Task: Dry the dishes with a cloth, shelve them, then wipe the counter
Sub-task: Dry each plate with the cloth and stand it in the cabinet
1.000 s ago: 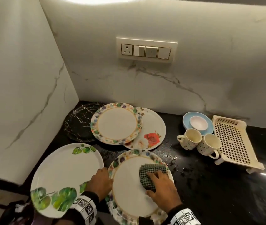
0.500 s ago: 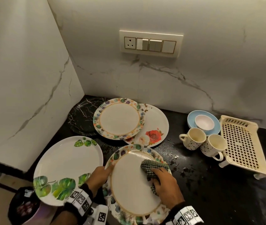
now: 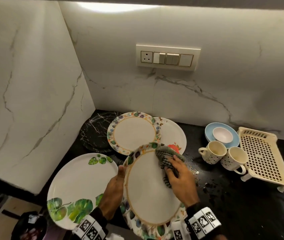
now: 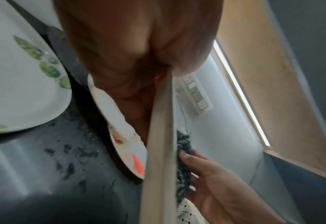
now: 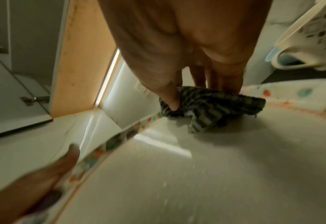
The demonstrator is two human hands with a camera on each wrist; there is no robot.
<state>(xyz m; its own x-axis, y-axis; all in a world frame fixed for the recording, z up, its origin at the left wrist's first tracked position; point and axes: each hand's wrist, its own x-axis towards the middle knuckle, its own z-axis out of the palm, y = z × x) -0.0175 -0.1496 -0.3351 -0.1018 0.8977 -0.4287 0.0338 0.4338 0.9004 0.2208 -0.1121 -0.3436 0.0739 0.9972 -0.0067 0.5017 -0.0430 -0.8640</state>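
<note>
A white plate with a floral rim (image 3: 148, 187) is held tilted above the black counter (image 3: 241, 205). My left hand (image 3: 115, 187) grips its left rim, thumb on the face. My right hand (image 3: 179, 177) holds a bunched dark checked cloth (image 3: 165, 156) against the plate's upper right, close to the rim. The right wrist view has my thumb and fingers pinching the cloth (image 5: 212, 106) on the plate's face (image 5: 196, 174). In the left wrist view the plate (image 4: 158, 151) appears edge-on, the cloth (image 4: 183, 151) behind it.
A leaf-print plate (image 3: 82, 187) lies to the left. Behind are a second floral plate (image 3: 134, 132), a rose plate (image 3: 172, 135) and a black marbled plate (image 3: 94, 134). Two mugs (image 3: 214, 153), a blue saucer (image 3: 235, 135) and a cream rack (image 3: 262, 153) stand right. Water drops (image 3: 207, 184) spot the counter.
My left hand has raised and tilted the floral plate off the counter. The cloth under my right hand has slid up toward the plate's far rim.
</note>
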